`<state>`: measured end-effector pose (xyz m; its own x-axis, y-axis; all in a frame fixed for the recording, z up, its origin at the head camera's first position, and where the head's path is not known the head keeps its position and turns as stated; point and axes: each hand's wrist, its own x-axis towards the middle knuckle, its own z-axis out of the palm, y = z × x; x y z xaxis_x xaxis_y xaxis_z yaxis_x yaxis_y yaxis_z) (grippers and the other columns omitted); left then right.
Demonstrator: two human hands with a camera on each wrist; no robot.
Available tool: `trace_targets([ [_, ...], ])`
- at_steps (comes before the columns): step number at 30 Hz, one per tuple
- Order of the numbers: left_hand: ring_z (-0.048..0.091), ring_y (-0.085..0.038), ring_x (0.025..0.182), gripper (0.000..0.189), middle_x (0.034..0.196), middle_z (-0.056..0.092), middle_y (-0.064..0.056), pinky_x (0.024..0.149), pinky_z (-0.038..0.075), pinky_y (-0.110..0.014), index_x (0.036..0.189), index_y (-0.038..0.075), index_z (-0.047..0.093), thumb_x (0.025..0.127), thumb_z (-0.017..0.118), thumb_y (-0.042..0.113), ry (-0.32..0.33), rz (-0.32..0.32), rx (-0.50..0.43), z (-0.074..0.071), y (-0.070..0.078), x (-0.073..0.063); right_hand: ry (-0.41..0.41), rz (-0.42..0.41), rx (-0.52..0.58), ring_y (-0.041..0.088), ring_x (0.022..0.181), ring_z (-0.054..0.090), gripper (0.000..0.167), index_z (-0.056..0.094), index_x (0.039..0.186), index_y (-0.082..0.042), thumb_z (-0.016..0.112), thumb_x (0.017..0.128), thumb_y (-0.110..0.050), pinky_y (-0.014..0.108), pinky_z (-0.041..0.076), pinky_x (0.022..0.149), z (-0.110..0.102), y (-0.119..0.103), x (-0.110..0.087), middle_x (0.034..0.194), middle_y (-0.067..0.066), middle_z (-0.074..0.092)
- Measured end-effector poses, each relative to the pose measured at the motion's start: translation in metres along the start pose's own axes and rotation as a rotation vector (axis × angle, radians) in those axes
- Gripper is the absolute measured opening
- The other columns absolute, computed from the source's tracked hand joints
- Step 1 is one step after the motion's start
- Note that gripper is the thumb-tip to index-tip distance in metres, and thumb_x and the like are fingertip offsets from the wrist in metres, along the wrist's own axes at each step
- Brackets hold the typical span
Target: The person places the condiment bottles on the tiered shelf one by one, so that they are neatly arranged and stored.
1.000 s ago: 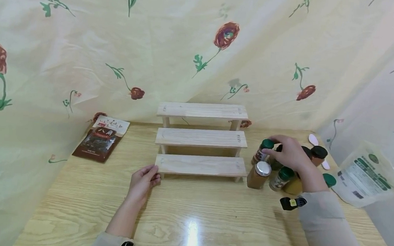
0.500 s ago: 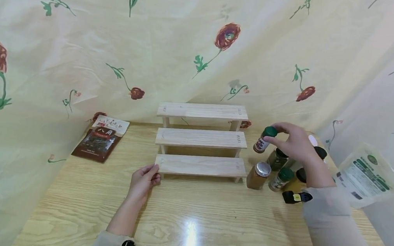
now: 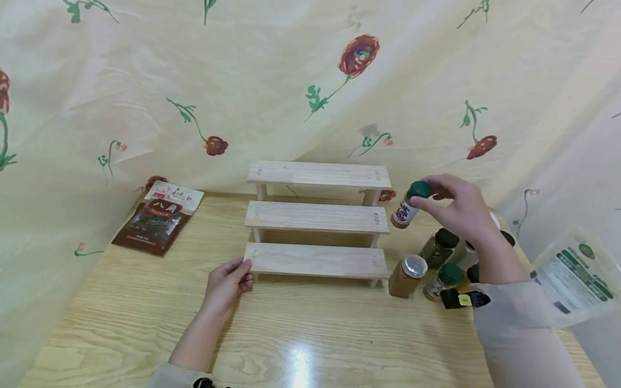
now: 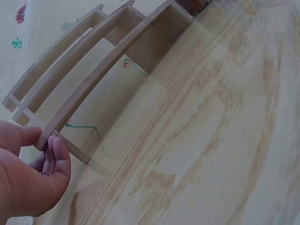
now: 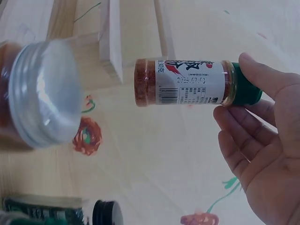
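A three-tier wooden shelf rack [image 3: 316,261] stands against the back of the table. My left hand [image 3: 225,285] pinches the left end of its lowest tier; in the left wrist view the thumb and curled fingers [image 4: 58,157] grip that board's corner. A spice jar [image 3: 405,211] with a green cap, white label and reddish contents hangs in the air right of the rack. My right hand [image 3: 461,210] holds it by the cap between thumb and fingers. In the right wrist view the jar [image 5: 190,83] is whole and apart from the rack.
Right of the rack stand a silver-lidded jar [image 3: 407,276], a green-capped jar [image 3: 443,281], a black-capped jar [image 3: 439,248] and others partly hidden by my right arm. A white spouted pouch [image 3: 580,279] lies at the far right. A brown packet [image 3: 159,218] lies at the left.
My right hand has lifted the green-capped spice jar up from among the other jars and moved it slightly left, toward the rack. The left hand has stayed on the lowest tier.
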<state>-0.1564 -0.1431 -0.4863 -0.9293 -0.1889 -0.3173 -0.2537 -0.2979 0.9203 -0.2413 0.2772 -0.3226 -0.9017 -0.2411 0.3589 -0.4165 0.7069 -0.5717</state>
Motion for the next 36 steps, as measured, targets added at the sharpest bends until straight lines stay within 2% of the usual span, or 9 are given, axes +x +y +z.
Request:
trace_targets([
  [3, 0.063, -0.01, 0.077, 0.042, 0.087, 0.062, -0.004, 0.066, 0.057, -0.016, 0.132, -0.016, 0.052, 0.1, 0.065, 0.009, 0.005, -0.003, 0.005, 0.0, 0.001, 0.0, 0.009, -0.011, 0.021, 0.011, 0.095, 0.06, 0.036, 0.069, 0.123, -0.006, 0.077, 0.093, -0.025, 0.017, 0.047, 0.082, 0.002, -0.005, 0.004, 0.107, 0.01, 0.069],
  [6, 0.063, -0.011, 0.077, 0.044, 0.088, 0.062, -0.005, 0.066, 0.057, -0.016, 0.132, -0.016, 0.052, 0.1, 0.066, 0.01, 0.01, -0.004, 0.011, 0.0, 0.001, 0.0, 0.036, -0.035, 0.021, 0.002, 0.093, 0.058, 0.036, 0.07, 0.122, -0.005, 0.077, 0.093, -0.024, 0.015, 0.046, 0.081, 0.004, -0.009, 0.01, 0.108, 0.011, 0.069],
  [12, 0.063, -0.011, 0.076, 0.044, 0.086, 0.063, -0.004, 0.065, 0.057, -0.016, 0.131, -0.015, 0.054, 0.101, 0.065, 0.016, 0.01, 0.01, 0.036, 0.0, 0.001, 0.001, 0.102, -0.075, 0.023, -0.003, 0.09, 0.058, 0.034, 0.07, 0.12, -0.003, 0.078, 0.092, -0.02, 0.012, 0.046, 0.081, 0.013, -0.018, 0.02, 0.107, 0.011, 0.07],
  [18, 0.063, -0.009, 0.072, 0.042, 0.082, 0.064, -0.003, 0.062, 0.056, -0.015, 0.129, -0.015, 0.054, 0.099, 0.068, 0.01, 0.016, 0.016, 0.047, 0.001, 0.0, 0.003, 0.182, -0.101, 0.093, -0.004, 0.086, 0.06, 0.035, 0.071, 0.12, -0.001, 0.081, 0.088, -0.012, 0.012, 0.047, 0.081, 0.024, -0.028, 0.027, 0.102, 0.014, 0.072],
  [24, 0.063, -0.009, 0.072, 0.041, 0.081, 0.064, -0.003, 0.062, 0.056, -0.015, 0.129, -0.016, 0.054, 0.098, 0.068, 0.009, 0.016, 0.02, 0.043, -0.001, 0.001, 0.003, 0.196, -0.096, 0.17, -0.004, 0.085, 0.061, 0.037, 0.07, 0.121, 0.0, 0.082, 0.086, -0.008, 0.011, 0.049, 0.08, 0.036, -0.035, 0.037, 0.103, 0.018, 0.071],
  [27, 0.063, -0.009, 0.072, 0.041, 0.082, 0.064, -0.002, 0.062, 0.056, -0.015, 0.129, -0.015, 0.054, 0.098, 0.068, 0.009, 0.016, 0.021, 0.038, -0.001, 0.001, 0.003, 0.197, -0.088, 0.182, -0.002, 0.086, 0.062, 0.037, 0.071, 0.122, -0.001, 0.081, 0.087, -0.01, 0.014, 0.051, 0.082, 0.04, -0.039, 0.041, 0.104, 0.017, 0.072],
  [34, 0.063, -0.009, 0.072, 0.04, 0.083, 0.065, -0.002, 0.063, 0.057, -0.016, 0.127, -0.014, 0.055, 0.098, 0.069, 0.009, 0.008, 0.013, 0.031, -0.001, 0.0, 0.005, 0.185, -0.089, 0.221, 0.0, 0.089, 0.062, 0.037, 0.07, 0.123, -0.003, 0.08, 0.089, -0.012, 0.036, 0.058, 0.091, 0.05, -0.052, 0.049, 0.107, 0.014, 0.072],
  [36, 0.063, -0.009, 0.072, 0.04, 0.083, 0.065, -0.002, 0.063, 0.057, -0.016, 0.127, -0.014, 0.056, 0.098, 0.069, 0.009, 0.008, 0.014, 0.033, -0.002, 0.0, 0.005, 0.183, -0.101, 0.233, 0.0, 0.09, 0.062, 0.036, 0.07, 0.123, -0.002, 0.08, 0.089, -0.011, 0.037, 0.059, 0.091, 0.055, -0.055, 0.053, 0.107, 0.014, 0.071],
])
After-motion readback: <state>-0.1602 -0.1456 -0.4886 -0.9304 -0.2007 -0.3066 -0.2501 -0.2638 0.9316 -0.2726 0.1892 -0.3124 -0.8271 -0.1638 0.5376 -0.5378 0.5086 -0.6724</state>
